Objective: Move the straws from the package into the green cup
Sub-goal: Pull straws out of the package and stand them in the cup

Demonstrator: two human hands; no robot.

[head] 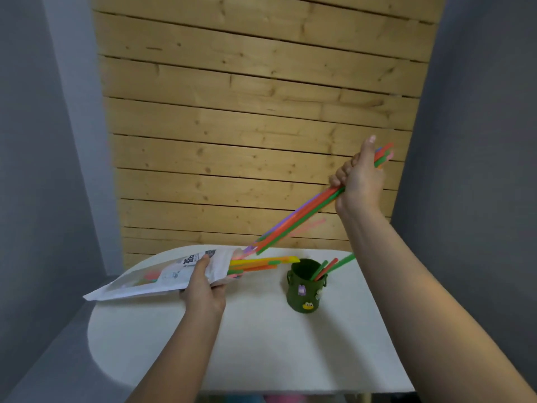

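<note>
Held low over the tabletop in the left hand: the white package, tilted with its open mouth toward the green cup, probably so that straws slide out toward the target instead of away from it. Left grip closed round the package near its mouth, thumb on the printed face, fingers curled underneath. Poking out of that mouth, a loose fan of yellow, green and orange straws, tips just beside the cup's rim but not over it. Raised high and to the right, the right hand, fist closed tight round a bundle of straws in purple, orange and green, thumb pointing up along them. Bundle slanting down to the left, lower ends level with the package mouth, apparently just clear of it or nearly so; hard to tell through the blur. Long slant likely needed to free such long straws from the bag. One pink straw looks faint and smeared beside the bundle, possibly slipping loose. Already standing in the cup, a few green and orange straws, leaning right. Cup upright near the tabletop's far edge, well clear of both hands.
</note>
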